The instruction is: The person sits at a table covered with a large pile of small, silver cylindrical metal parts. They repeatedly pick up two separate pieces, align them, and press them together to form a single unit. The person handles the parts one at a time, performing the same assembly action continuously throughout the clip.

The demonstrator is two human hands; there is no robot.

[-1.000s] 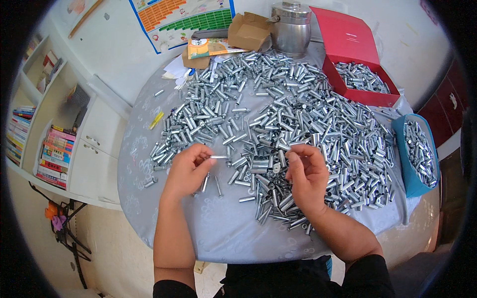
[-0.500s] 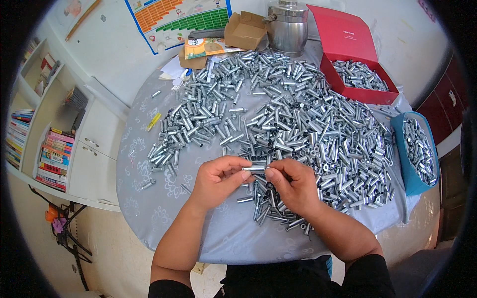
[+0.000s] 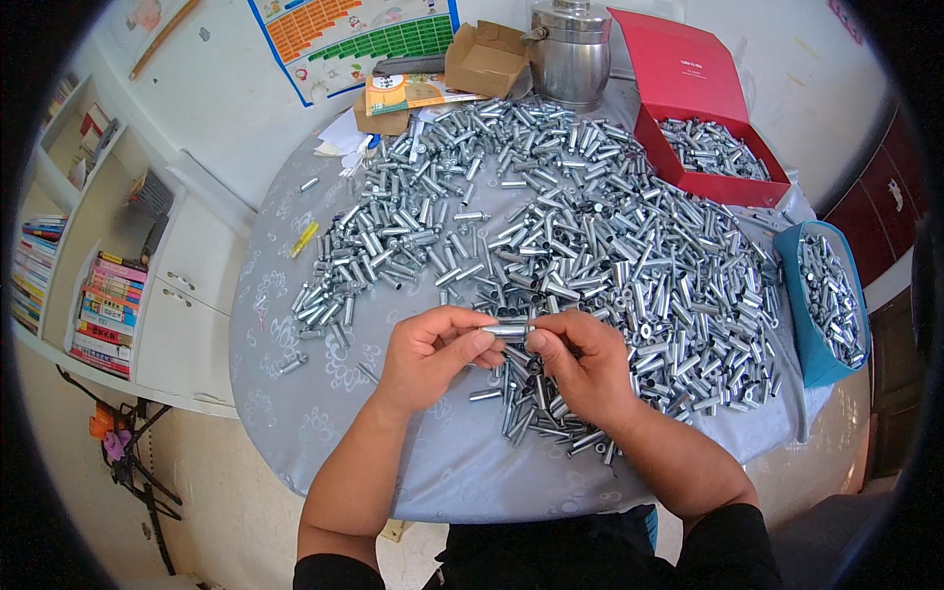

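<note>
Between my two hands a shiny metal sleeve (image 3: 509, 331) lies level, just above the near edge of a big heap of similar metal parts (image 3: 629, 256). The fingertips and thumb of my left hand (image 3: 433, 354) pinch its left end. At the other end, my right hand (image 3: 582, 362) grips it between thumb and forefinger. Whether a second part sits inside the sleeve is hidden by my fingertips. Behind and left of my hands, another spread of metal sleeves and bolts (image 3: 393, 231) covers the grey tablecloth (image 3: 324, 423).
An open red box (image 3: 728, 189) full of metal parts stands at the far right, with a teal bin (image 3: 801, 295) of them beside it. Along the back are a steel pot (image 3: 570, 59) and a small cardboard box (image 3: 485, 61). A yellow tool (image 3: 305, 239) lies at left.
The sleeve shows more of its length between my hands and is brought together at both ends. My left fingers have shifted slightly; both arms stay nearly where they were.
</note>
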